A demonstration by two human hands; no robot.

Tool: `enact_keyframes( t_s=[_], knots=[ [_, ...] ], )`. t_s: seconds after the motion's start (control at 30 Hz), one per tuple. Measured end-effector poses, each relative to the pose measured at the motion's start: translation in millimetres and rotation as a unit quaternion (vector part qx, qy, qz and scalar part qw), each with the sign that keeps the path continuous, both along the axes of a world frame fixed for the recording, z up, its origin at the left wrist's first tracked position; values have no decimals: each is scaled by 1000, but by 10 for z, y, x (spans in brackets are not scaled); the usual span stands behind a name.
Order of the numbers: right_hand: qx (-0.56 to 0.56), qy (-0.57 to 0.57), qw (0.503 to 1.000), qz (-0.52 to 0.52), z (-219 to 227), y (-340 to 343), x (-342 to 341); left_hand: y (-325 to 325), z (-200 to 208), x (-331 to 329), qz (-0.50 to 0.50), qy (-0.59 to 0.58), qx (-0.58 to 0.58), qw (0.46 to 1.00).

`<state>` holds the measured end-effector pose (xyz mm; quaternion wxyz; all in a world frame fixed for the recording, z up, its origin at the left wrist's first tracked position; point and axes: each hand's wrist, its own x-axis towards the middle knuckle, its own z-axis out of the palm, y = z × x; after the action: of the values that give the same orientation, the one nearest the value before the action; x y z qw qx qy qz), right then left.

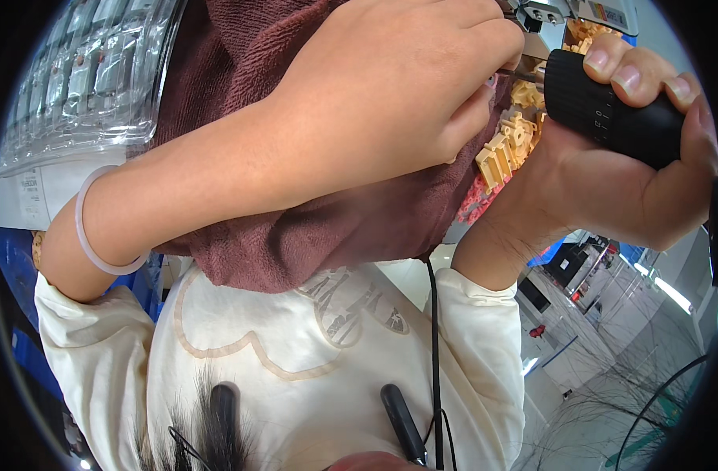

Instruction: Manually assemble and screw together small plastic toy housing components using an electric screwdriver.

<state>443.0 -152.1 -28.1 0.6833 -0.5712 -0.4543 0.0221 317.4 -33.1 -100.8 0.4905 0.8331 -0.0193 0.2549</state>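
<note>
My right hand (618, 177) is wrapped round a black electric screwdriver (583, 98), which lies nearly level with its bit (518, 75) pointing left. Close to the tip of that bit, my left hand (414, 82) has its fingers curled together. Whatever they pinch is hidden behind the hand. Under the left forearm lies a maroon towel (296, 235), spread towards my body. Tan plastic parts (510, 149) are heaped between the two hands, below the screwdriver. A metal fixture (535, 14) stands just beyond the left fingers.
At the far left sits a clear plastic tray (92, 78) with rows of grey pieces. Pink material (477, 202) shows by the tan parts. A black cable (434, 337) hangs down in front of my shirt. A small labelled device (610, 14) is at the far right.
</note>
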Motion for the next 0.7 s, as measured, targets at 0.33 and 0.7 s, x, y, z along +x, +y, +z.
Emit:
enact_keyframes(
  t_s=[0.33, 0.7],
  knots=[
    [4, 1, 1000, -17, -35, -79, 111, -52, 12, 9, -14, 25, -22, 999],
    [-8, -5, 1000, -19, 26, -13, -25, -92, -69, 57, -4, -26, -28, 999]
  ],
)
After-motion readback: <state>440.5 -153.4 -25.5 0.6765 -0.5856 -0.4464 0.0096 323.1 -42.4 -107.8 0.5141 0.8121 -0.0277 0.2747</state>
